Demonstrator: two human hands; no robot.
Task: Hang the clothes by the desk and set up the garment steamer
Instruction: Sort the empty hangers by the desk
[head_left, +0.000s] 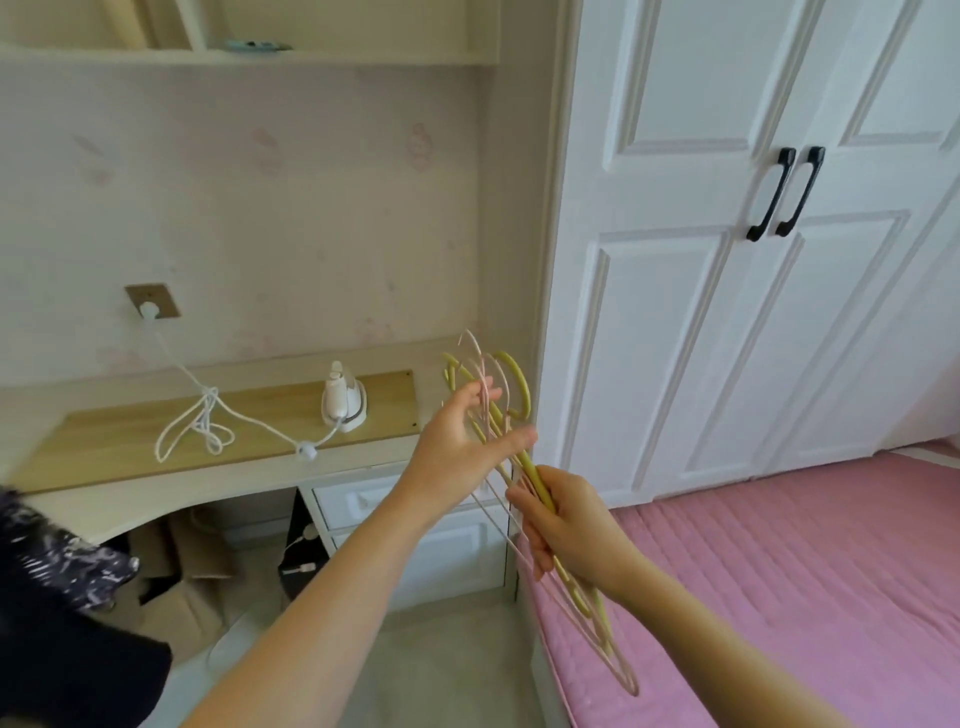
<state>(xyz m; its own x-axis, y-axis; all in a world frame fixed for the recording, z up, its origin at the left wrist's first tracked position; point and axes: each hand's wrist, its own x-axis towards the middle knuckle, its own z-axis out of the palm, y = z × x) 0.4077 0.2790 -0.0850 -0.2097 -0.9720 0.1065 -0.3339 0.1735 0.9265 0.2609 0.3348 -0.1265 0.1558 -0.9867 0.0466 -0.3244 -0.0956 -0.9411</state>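
Observation:
My right hand (563, 525) grips a bunch of thin clothes hangers (511, 395), some yellow-green and some pale pink, held upright in front of me with their hooks pointing up. My left hand (462, 434) is at the necks of the hangers, fingers and thumb pinching around one of the pink ones just below the hooks. A small white garment steamer (343, 397) stands on the wooden desk (114, 441), its white cord (208, 415) lying in loops and plugged into a wall socket (150, 304). Dark patterned clothing (62, 597) shows at the lower left edge.
A white wardrobe (727, 312) with two black handles (784, 192) stands right of the desk. A bed with a pink cover (805, 571) fills the lower right. White drawers (415, 530) and cardboard boxes (182, 571) sit under the desk. A shelf (249, 54) runs above.

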